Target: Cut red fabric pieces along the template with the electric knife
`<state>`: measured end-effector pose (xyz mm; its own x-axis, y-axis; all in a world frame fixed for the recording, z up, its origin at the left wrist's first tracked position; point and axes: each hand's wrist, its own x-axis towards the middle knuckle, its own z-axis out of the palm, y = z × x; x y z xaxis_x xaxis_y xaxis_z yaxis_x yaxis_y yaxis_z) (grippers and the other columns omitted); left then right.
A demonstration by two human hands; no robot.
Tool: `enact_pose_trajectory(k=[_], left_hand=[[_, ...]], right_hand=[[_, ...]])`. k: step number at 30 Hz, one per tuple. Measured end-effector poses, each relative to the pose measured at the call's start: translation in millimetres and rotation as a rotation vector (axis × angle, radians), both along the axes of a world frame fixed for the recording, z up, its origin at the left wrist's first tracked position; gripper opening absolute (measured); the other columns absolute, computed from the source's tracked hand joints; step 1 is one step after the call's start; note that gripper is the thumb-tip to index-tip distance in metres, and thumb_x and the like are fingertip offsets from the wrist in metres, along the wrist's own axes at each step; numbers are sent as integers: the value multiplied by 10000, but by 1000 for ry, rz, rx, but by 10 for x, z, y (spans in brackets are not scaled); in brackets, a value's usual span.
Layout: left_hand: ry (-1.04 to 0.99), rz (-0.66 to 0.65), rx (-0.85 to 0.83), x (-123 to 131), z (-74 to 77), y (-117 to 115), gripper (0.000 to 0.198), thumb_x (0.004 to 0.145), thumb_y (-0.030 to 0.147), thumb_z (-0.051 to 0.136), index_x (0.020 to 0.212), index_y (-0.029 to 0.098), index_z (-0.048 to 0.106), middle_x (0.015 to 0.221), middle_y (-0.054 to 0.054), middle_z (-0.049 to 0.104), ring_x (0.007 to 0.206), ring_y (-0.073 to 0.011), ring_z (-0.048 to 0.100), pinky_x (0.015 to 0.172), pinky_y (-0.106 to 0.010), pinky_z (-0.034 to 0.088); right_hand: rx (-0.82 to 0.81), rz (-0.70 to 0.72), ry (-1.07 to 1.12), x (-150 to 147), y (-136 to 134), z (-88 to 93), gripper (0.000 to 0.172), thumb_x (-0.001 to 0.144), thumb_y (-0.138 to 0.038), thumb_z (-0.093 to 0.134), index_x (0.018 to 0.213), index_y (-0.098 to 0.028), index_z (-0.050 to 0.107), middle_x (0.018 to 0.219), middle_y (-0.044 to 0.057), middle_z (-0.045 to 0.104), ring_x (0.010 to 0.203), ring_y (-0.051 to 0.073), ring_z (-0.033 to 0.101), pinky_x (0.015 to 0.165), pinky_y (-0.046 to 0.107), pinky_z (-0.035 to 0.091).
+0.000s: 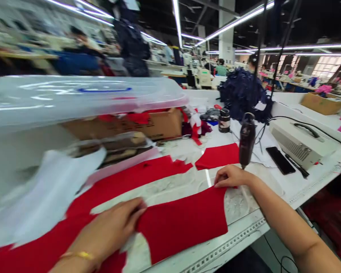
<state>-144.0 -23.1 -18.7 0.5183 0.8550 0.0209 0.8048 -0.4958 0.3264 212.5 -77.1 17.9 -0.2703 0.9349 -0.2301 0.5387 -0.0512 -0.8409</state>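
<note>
My left hand [110, 227] lies on a red cloth piece [182, 227] at its left edge, near the front of the white worktable [224, 242]. A gold bangle [78, 255] circles that wrist. My right hand [230, 176] rests on the far corner of the same piece, with the fingertips at its edge. Neither hand shows a clear grip. A longer red cloth strip [125, 193] runs diagonally to the left, and a smaller red piece [217, 156] lies beyond my right hand. A black handheld electric tool [247, 140] hangs just above my right hand.
A clear plastic lid [74, 94] and white sheet [45, 197] fill the left. Beyond stand a cardboard box [150, 125] and a navy fabric heap [244, 94]. A white machine [298, 144] and black phone [277, 160] sit right. A person [132, 45] stands behind.
</note>
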Motion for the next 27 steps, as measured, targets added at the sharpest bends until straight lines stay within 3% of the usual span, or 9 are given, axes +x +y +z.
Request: enact_pose_trajectory(k=[2,7,17,22,27], left_hand=[[86,41,-39,19,71,-18,254,932,254,419,767,225,610,834,-22,720,826,-236,669,781,-353,491],[34,77,-15,170,125,-15,224,878,281,406,715,248,556,808,-50,729,792,-263,666,725,-352,469],[50,70,-49,227,345,-119,210,884,269,385,714,244,507,813,-50,713,788,-260,665,709,-343,482],[61,69,-13,226,277,-117,257,922,331,346,791,235,545,903,-71,705,875,-271,677,766,-372,523],[-2,16,183,154,225,-231,361,967,439,387,1055,202,645,1052,-109,682,1011,-297,651,891,-420,533]], right_hand=[[14,0,17,86,30,-71,63,776,-191,737,791,-138,708,547,-71,542,485,71,448,486,203,313],[57,-63,21,319,52,-122,138,748,-279,705,779,-147,675,517,-83,468,495,77,405,507,223,295],[96,-209,-39,613,71,-147,282,699,-417,697,820,-164,672,590,-42,542,554,111,483,560,266,370],[191,-338,-100,667,103,-195,284,712,-394,685,901,-182,675,702,-18,584,640,130,516,614,280,422],[214,-353,-141,678,89,-194,299,694,-397,709,911,-192,694,718,-15,586,633,131,506,611,285,436]])
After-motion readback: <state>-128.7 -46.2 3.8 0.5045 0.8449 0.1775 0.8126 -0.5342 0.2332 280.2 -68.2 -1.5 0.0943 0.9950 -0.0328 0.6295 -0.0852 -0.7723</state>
